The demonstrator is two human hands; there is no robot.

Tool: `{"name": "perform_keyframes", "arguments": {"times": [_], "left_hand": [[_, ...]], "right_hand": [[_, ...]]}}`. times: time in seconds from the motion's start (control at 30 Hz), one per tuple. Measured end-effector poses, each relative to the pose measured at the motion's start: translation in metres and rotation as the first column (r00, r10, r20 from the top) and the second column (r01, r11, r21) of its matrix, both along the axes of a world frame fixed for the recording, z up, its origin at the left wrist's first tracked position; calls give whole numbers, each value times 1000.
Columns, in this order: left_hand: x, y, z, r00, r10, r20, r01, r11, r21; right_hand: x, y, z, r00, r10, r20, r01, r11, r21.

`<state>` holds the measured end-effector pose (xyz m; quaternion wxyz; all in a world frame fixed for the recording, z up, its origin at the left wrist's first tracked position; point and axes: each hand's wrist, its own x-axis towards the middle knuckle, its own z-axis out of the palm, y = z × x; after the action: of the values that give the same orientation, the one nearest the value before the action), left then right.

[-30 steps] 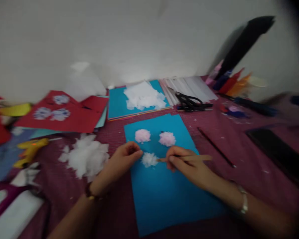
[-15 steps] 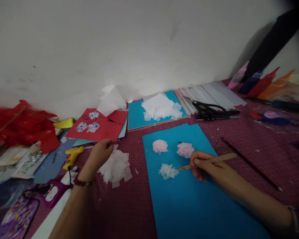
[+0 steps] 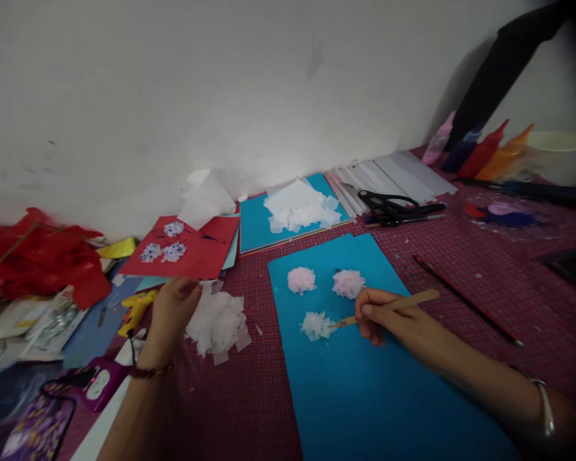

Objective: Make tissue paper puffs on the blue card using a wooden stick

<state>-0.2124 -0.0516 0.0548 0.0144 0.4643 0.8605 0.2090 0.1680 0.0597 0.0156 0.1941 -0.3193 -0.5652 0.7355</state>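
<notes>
My right hand (image 3: 381, 314) grips a flat wooden craft stick (image 3: 415, 299) like a pen. The stick's tip touches the edge of a white tissue-paper puff (image 3: 316, 326) on a blue sheet (image 3: 326, 378). Two pale pink puffs sit above it, one at left (image 3: 301, 280) and one at right (image 3: 349, 283), close to my fingers. My left hand (image 3: 176, 307) is at the left edge of a pile of white tissue squares (image 3: 221, 320). Its fingers are curled together, and whatever lies between them is hidden.
Behind are a blue sheet stack (image 3: 256, 224) bearing tissue paper, black scissors (image 3: 388, 206) and paint bottles (image 3: 482, 150). A paintbrush (image 3: 465, 299) lies at right. On the left are a red card (image 3: 196, 256) with puffs, a yellow glue gun (image 3: 137, 310) and a red plastic bag (image 3: 33, 256).
My left hand has drawn back left and slightly down beside the tissue pile. The right hand keeps the stick at the white puff. The whole view has shifted slightly.
</notes>
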Motion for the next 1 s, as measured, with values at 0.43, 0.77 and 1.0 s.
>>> {"name": "perform_keyframes", "arguments": {"times": [0.43, 0.77, 1.0], "left_hand": [[91, 19, 19, 711, -100, 696, 38, 994, 103], [115, 31, -24, 525, -145, 838, 171, 983, 63], [108, 27, -24, 520, -212, 828, 394, 919, -12]], "right_hand": [[2, -1, -6, 978, 207, -3, -207, 978, 28], [-9, -9, -7, 976, 216, 7, -216, 970, 111], [-18, -7, -5, 993, 113, 38, -116, 989, 93]]}}
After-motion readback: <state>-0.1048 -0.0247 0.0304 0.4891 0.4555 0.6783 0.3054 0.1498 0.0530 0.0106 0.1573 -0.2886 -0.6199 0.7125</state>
